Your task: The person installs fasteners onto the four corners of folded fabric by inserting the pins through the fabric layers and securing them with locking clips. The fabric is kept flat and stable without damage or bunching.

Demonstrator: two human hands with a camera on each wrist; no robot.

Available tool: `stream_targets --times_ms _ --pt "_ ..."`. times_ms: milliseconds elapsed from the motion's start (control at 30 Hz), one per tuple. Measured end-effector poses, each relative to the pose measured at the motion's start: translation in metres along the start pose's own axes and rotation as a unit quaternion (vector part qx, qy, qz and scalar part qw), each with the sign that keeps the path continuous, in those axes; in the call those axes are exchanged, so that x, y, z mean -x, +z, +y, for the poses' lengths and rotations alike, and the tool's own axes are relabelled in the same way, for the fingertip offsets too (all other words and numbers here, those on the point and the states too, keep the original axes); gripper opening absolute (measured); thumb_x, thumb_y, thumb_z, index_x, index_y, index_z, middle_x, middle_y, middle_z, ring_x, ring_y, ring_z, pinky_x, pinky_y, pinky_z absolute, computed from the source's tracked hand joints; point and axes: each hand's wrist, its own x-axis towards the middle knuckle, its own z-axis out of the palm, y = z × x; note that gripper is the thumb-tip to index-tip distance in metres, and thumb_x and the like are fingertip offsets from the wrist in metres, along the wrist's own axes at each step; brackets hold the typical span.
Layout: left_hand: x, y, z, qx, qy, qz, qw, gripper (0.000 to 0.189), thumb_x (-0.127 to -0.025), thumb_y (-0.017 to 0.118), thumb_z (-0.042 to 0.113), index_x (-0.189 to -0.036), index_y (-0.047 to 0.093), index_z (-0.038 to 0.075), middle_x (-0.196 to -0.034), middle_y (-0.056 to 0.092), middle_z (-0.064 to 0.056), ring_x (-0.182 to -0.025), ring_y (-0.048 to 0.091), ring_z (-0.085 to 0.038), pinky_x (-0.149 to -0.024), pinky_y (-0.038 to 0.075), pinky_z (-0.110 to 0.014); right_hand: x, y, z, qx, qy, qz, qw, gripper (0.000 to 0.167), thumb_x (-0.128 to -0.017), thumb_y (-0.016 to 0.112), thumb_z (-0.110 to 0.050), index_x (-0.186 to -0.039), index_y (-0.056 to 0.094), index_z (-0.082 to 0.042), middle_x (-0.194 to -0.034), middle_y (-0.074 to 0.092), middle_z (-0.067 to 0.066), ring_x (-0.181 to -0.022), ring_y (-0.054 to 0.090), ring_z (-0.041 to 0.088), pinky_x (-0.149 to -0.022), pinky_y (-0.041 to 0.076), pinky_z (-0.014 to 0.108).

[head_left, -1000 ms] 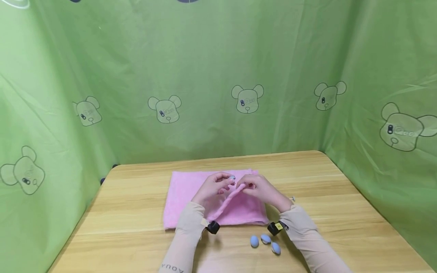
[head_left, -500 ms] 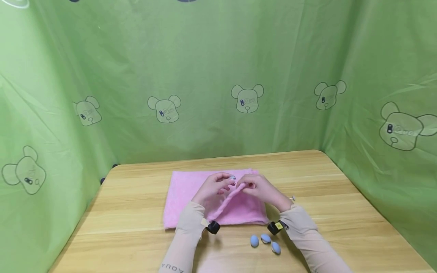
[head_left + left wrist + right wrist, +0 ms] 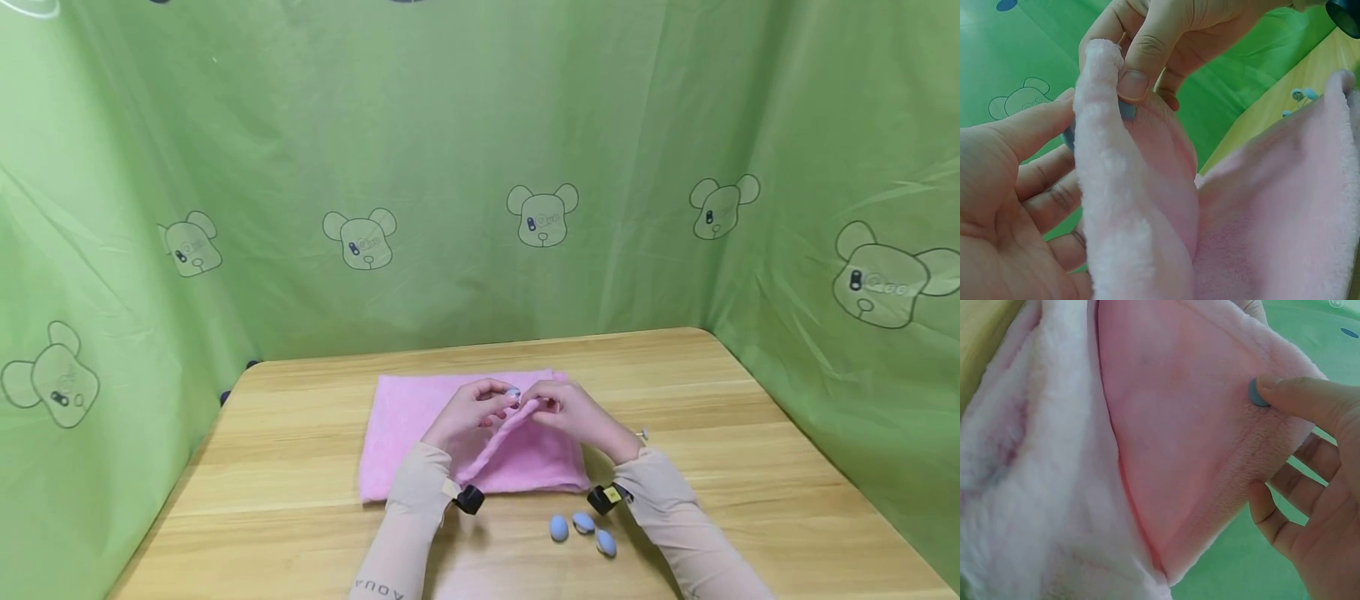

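A pink plush cloth (image 3: 405,417) lies folded on the table, one corner lifted between the two hands. My right hand (image 3: 572,412) grips this raised edge, its thumb pressing a small blue-grey disc (image 3: 1257,394) against the smooth inner face. On the outer side of the edge, my left hand (image 3: 467,412) pinches a blue rounded cap (image 3: 513,392) between thumb and finger. From the left wrist, that cap (image 3: 1069,136) sits right at the fleece, partly hidden behind it. The left hand's other fingers extend below the cap.
Three blue oval caps (image 3: 558,528) lie on the wooden table (image 3: 285,533) in front of the cloth. Right of the right wrist is a small pale pin-like piece (image 3: 643,434). A green curtain (image 3: 450,125) with bear prints surrounds the table.
The left hand's blue cap has shifted slightly right, closer to the raised cloth edge, which has risen a little. Both arms otherwise stay in place.
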Motion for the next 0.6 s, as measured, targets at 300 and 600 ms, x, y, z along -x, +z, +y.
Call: stream_targets --times_ms 300,600 --pt "-0.0004 0.0034 0.002 0.011 -0.009 0.005 0.9999 0.027 -0.089 0.069 0.017 -0.111 0.065 0.003 -0.086 0.069 0.003 -0.071 0.06 -0.009 -0.068 0.049 -0.022 -0.0001 -0.0005 -0.0009 -0.005 -0.001 0.014 0.9999 0.018 -0.08 0.071 0.001 -0.093 0.07 -0.011 -0.085 0.069 0.003 -0.075 0.053 0.004 -0.068 0.05 0.025" --pt "0.0011 0.0037 0.0051 -0.009 -0.022 -0.014 0.9996 0.031 -0.095 0.061 0.026 -0.115 0.065 0.003 -0.088 0.069 0.005 -0.075 0.063 -0.007 -0.069 0.052 -0.021 0.0 -0.0012 -0.0007 -0.002 -0.002 0.028 0.9996 0.018 -0.079 0.071 0.003 -0.091 0.069 -0.01 -0.079 0.066 0.002 -0.072 0.049 0.003 -0.064 0.047 0.022"
